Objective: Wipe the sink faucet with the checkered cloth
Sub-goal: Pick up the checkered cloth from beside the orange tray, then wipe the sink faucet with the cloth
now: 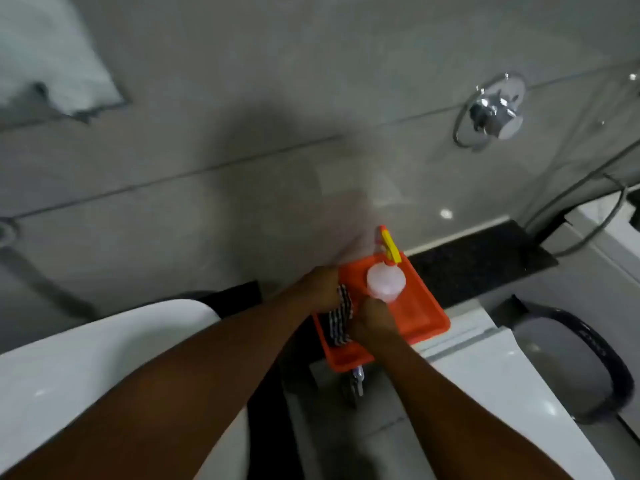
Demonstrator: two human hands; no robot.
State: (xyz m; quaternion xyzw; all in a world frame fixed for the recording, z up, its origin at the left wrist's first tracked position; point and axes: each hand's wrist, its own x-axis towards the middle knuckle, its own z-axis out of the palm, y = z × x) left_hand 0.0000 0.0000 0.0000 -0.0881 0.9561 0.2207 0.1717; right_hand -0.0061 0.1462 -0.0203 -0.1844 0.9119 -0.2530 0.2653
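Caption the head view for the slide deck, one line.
Both hands, left and right, gather the black-and-white checkered cloth in an orange plastic tray beside a translucent spray bottle.

two bare forearms, left hand [320,289], right hand [374,323], no sleeves, no jewellery

- We can't see the fingers of the left hand [320,284] or right hand [372,322]; the checkered cloth [341,318] and the hands cover them.
- Cloth mostly hidden between both hands.
- Orange tray [420,306] near corner is behind the right wrist.
- Chrome part [356,381] below the tray is blurred; we can't identify it.
- Whole frame motion-blurred; spray bottle [385,280] label unreadable.
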